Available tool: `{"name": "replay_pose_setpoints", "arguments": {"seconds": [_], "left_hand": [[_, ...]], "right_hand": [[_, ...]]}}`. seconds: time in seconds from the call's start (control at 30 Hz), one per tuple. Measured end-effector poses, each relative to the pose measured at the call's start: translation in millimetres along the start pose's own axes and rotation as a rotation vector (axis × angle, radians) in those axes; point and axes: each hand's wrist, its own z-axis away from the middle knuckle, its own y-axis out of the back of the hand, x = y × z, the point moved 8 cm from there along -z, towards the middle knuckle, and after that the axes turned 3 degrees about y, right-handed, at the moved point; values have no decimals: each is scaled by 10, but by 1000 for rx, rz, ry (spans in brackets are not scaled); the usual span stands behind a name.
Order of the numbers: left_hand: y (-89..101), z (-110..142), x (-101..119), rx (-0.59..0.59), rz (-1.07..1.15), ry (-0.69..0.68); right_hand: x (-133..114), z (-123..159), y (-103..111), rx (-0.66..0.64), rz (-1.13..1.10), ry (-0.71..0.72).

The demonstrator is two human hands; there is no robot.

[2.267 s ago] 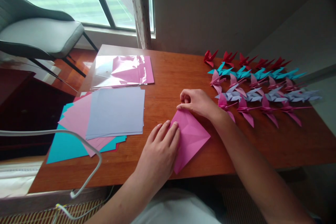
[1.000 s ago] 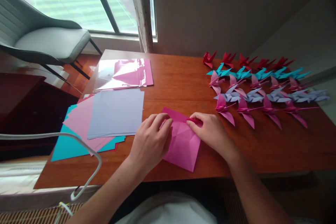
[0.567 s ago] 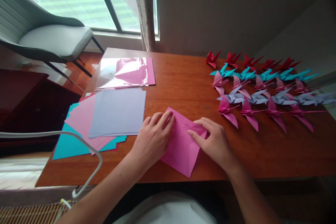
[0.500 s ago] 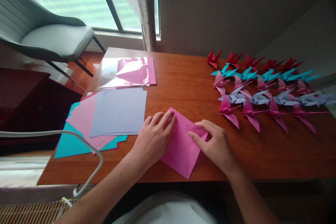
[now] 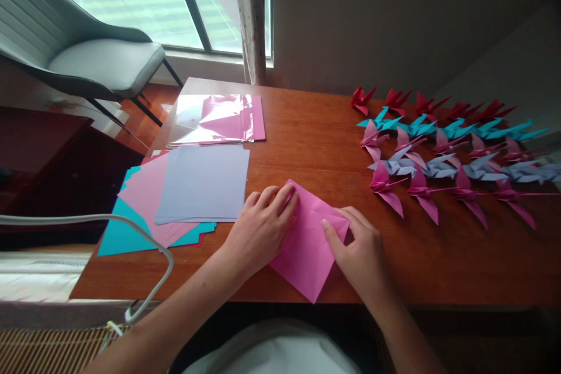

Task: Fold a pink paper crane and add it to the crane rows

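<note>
A bright pink square of origami paper lies turned like a diamond at the table's front edge, with crease lines across it. My left hand rests over its upper left side, fingers bent close together and holding it down near the top corner. At the right corner, my right hand pinches the paper, thumb on top and the other fingers behind and partly hidden. What the left fingertips cover cannot be seen.
Grey-blue sheets overlap pink sheets and turquoise sheets on the left. Behind them lies a clear packet of pink paper. Rows of folded paper cranes stand at right. A white cable loops across the table's front left.
The view has shifted slightly, so the scene sits a little further right. My right fingers have slipped further behind the paper's right corner. The left hand keeps its place on the paper.
</note>
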Motion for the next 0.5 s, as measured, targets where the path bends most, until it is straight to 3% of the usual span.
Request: {"name": "replay_pose_setpoints", "arguments": {"seconds": [0.17,0.5], "left_hand": [[13,-15,-13,-20,-3,-9],[43,-77,-122,28,-114,78]], "right_hand": [[-164,62,-60,17,296,278],[-327,184,-117,-77,460,581]]}}
